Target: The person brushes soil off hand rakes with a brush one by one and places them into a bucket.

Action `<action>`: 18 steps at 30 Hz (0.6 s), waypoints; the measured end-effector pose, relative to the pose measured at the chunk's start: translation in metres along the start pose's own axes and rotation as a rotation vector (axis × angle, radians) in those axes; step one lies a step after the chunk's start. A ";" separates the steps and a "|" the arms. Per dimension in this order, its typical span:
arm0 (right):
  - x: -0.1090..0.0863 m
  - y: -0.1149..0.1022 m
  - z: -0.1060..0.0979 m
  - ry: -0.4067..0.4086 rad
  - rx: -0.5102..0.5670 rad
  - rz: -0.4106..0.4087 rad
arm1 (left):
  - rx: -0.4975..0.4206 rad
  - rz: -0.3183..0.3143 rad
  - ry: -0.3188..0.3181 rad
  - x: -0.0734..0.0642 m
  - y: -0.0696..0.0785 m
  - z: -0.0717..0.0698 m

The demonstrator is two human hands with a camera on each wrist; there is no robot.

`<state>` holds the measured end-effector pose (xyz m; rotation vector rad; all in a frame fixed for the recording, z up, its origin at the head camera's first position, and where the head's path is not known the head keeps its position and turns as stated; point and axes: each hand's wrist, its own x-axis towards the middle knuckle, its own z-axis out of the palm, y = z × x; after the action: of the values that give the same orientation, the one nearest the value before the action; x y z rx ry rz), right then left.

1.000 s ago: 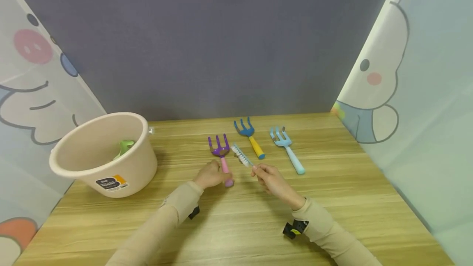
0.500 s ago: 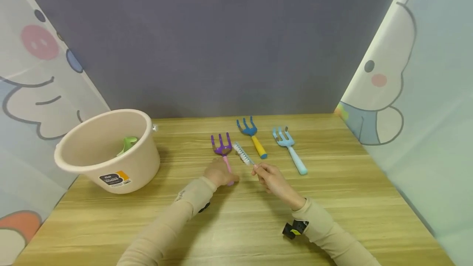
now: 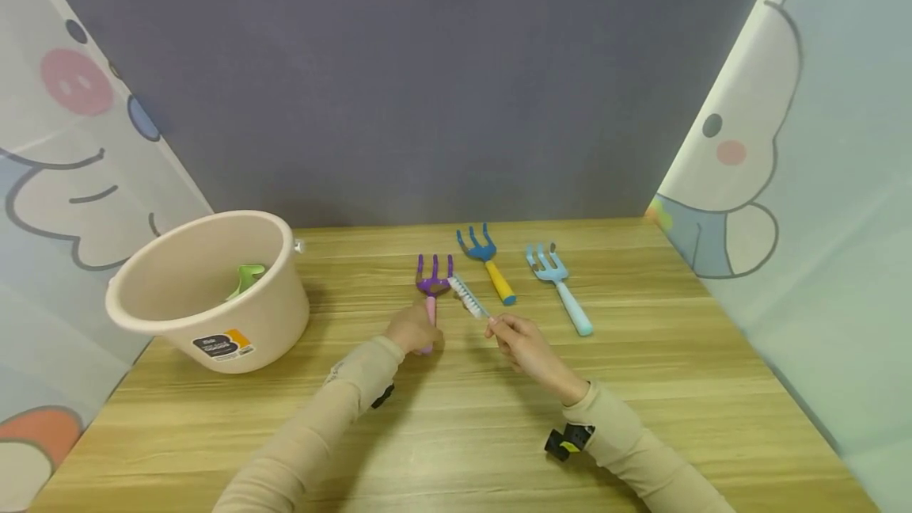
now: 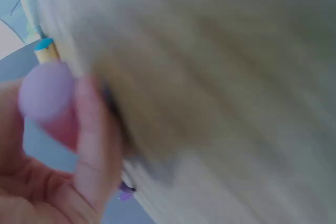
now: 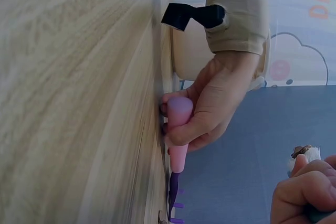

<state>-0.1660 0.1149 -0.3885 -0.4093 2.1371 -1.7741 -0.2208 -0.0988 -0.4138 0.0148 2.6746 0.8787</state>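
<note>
My left hand (image 3: 413, 328) grips the pink handle of a purple garden hand fork (image 3: 434, 285), with thumb and fingers on either side of it in the right wrist view. The fork's tines point away from me, low over the table. My right hand (image 3: 529, 351) pinches a small brush (image 3: 466, 297) with white bristles and a light blue back. The brush head reaches up beside the fork's head. A close view of the pink handle (image 4: 50, 95) between left thumb and fingers fills the left wrist frame's corner.
Behind the brush lies a blue fork with a yellow handle (image 3: 500, 283). Farther right is a light blue fork (image 3: 572, 307) with brown specks on its tines. A beige bucket (image 3: 285, 327) at the left holds a green item (image 3: 245, 279). A grey panel (image 3: 456, 85) closes the back.
My left hand closes around the fork's handle and swings its end to the left, so the fork stands straighter. The right hand and brush stay nearly still.
</note>
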 end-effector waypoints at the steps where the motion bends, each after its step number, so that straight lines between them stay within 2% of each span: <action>1: 0.000 0.000 0.000 0.003 0.000 -0.003 | -0.031 0.018 0.003 0.000 -0.002 -0.001; 3: 0.000 0.000 0.000 0.005 -0.002 -0.006 | -0.114 0.047 0.010 0.002 -0.007 -0.002; 6: -0.001 0.000 0.000 -0.007 -0.001 -0.010 | -0.316 0.053 -0.017 0.007 -0.013 -0.003; 8: 0.000 0.001 0.000 -0.020 0.003 -0.013 | -0.461 0.013 -0.040 0.012 -0.017 -0.003; 10: -0.001 0.001 0.001 -0.028 0.006 -0.014 | -0.560 -0.023 -0.058 0.016 -0.020 -0.003; 13: -0.001 0.000 0.001 -0.025 0.002 -0.013 | -0.606 -0.051 -0.059 0.021 -0.022 -0.002; 18: -0.002 0.000 0.001 -0.022 -0.009 -0.006 | -0.575 -0.056 -0.051 0.023 -0.023 -0.003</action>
<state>-0.1640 0.1143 -0.3891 -0.4358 2.1314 -1.7564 -0.2416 -0.1169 -0.4315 -0.1671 2.2685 1.5642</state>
